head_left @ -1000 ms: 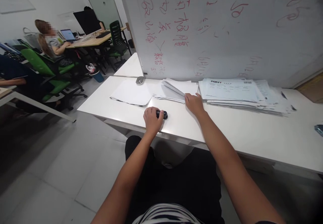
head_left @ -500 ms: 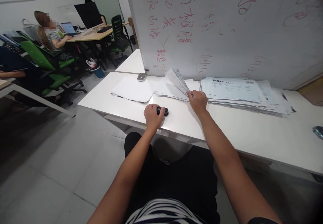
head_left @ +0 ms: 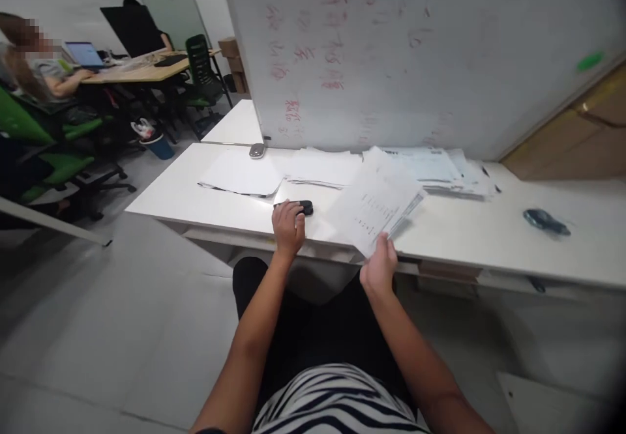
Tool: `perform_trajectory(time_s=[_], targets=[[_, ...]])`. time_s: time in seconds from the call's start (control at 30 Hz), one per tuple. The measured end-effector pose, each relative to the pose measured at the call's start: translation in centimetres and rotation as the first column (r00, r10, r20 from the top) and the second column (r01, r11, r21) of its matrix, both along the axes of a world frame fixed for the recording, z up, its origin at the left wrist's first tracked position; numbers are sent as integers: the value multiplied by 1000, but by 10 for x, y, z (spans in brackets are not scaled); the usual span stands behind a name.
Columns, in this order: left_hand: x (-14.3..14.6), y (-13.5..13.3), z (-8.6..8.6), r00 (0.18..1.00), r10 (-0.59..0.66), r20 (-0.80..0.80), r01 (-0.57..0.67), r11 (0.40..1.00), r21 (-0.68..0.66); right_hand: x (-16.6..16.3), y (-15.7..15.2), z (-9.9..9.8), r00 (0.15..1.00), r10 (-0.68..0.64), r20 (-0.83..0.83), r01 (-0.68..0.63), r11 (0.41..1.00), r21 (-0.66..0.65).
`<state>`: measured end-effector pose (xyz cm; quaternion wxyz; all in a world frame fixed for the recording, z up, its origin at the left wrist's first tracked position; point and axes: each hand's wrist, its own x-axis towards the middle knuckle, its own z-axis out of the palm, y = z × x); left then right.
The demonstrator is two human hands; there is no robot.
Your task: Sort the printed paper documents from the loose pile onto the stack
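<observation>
My right hand pinches the lower edge of a printed sheet of paper and holds it up, tilted, above the front edge of the white table. My left hand rests on the table with its fingers closed round a small black device. Behind the raised sheet lie a stack of printed forms and a lower pile of white papers. A loose white sheet lies to the left of them.
A whiteboard with red writing stands along the table's far edge, a small grey object at its foot. A dark object lies at the table's right. At the left a seated person works at a wooden desk among green chairs.
My right hand lifted a sheet off the paper pile and drew it toward me, off the table's front edge. My left hand stayed on the black device. The camera swung right.
</observation>
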<state>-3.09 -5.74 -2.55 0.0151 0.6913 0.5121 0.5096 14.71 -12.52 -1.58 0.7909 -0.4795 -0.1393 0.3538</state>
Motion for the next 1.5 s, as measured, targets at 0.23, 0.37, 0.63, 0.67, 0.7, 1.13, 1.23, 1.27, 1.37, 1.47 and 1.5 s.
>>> perform_trajectory(time_s=[0.23, 0.37, 0.63, 0.67, 0.7, 1.13, 1.23, 1.27, 1.37, 1.47, 1.5], targets=[[41, -116, -34, 719, -24, 694, 493, 723, -485, -27, -91, -38, 964, 219, -150, -246, 949, -197], [40, -122, -34, 542, 246, 803, 604, 551, -576, -32, -106, -43, 924, 381, -31, -377, 895, -240], [-2, -103, -15, 682, 84, 727, 631, 434, -643, 33, -86, -51, 938, 341, -55, -345, 911, -227], [-5, -101, -14, 716, 60, 696, 611, 429, -666, 46, -81, -49, 941, 334, -46, -336, 916, -217], [-7, -100, -13, 750, 41, 660, 582, 434, -688, 58, -78, -47, 933, 359, -31, -356, 906, -229], [8, -61, 65, 928, -282, 245, 371, 776, -510, 101, -45, 33, 734, 363, 574, -238, 929, -283], [18, -46, 70, 946, -269, 181, 321, 857, -402, 89, -25, 29, 731, 236, 641, -113, 967, -228], [21, -43, 66, 949, -261, 176, 310, 868, -388, 84, -20, 22, 731, 237, 640, -105, 966, -237], [25, -38, 45, 954, -222, 201, 288, 866, -408, 70, -14, 0, 747, 282, 602, -134, 951, -280], [21, -41, 27, 956, -188, 225, 272, 857, -437, 64, -16, -13, 753, 226, 618, -94, 966, -240], [20, -42, 25, 957, -181, 226, 266, 857, -442, 64, -17, -15, 748, 204, 632, -71, 971, -229]])
